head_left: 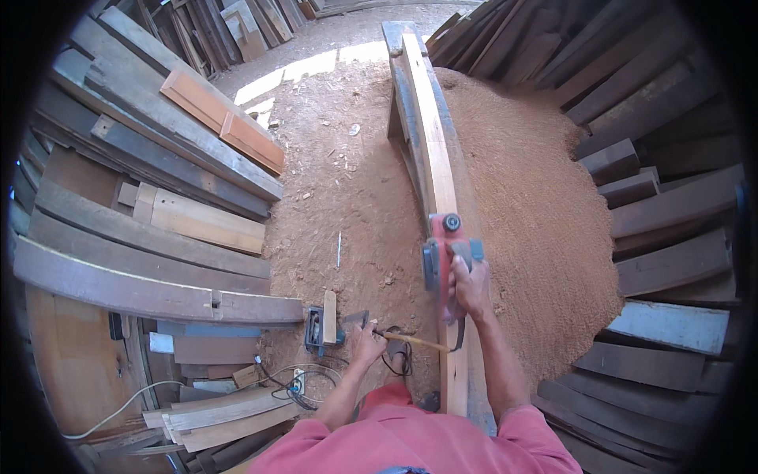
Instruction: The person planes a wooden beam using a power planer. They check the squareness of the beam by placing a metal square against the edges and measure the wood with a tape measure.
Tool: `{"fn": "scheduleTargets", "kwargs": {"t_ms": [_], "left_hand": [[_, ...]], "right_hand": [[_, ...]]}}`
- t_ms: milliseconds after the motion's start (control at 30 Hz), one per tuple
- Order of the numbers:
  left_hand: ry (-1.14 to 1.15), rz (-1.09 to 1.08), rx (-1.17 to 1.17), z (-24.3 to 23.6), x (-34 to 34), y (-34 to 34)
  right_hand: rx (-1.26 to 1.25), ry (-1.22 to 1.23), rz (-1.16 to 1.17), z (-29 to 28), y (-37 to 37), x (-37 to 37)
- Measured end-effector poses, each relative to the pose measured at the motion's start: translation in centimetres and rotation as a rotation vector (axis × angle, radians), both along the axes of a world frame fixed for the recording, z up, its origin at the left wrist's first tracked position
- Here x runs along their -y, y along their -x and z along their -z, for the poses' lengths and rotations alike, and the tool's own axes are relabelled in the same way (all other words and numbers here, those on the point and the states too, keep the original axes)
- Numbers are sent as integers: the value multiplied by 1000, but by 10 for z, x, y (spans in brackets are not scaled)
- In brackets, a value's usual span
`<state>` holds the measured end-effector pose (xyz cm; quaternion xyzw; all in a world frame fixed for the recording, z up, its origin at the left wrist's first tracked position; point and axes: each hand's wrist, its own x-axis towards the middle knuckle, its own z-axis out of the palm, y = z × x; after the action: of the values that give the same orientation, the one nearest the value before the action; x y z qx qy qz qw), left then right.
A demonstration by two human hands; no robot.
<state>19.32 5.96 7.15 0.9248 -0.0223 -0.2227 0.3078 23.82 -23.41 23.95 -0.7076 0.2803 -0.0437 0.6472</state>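
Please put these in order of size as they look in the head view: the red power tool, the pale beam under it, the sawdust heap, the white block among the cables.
1. Sawdust heap
2. Pale beam
3. Red power tool
4. White block

Nearness may enlarge the tool.

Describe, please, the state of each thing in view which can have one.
Red power planer: resting on the long pale beam; whether running, cannot be told
Right hand: closed around the planer's handle
Left hand: curled around a yellowish cord-like strip
Long pale beam: laid lengthwise along the narrow bench
Blue-bodied tool: on the ground, not held
Sawdust: heaped right of the bench
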Motion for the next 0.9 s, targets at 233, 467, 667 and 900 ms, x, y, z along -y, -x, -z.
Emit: {"fn": "scheduleTargets", "kwargs": {"t_ms": [233, 467, 667, 900], "left_hand": [[195, 89, -284, -31, 82, 7], [273, 410, -433, -33, 114, 90], [158, 490, -539, -39, 115, 83], [105, 603, -416, -3, 94, 114]], "right_hand": [[8, 137, -32, 9, -213, 80], [128, -128, -77, 29, -290, 124], [39, -46, -1, 25, -143, 86], [-142, -152, -35, -1, 117, -9]]}}
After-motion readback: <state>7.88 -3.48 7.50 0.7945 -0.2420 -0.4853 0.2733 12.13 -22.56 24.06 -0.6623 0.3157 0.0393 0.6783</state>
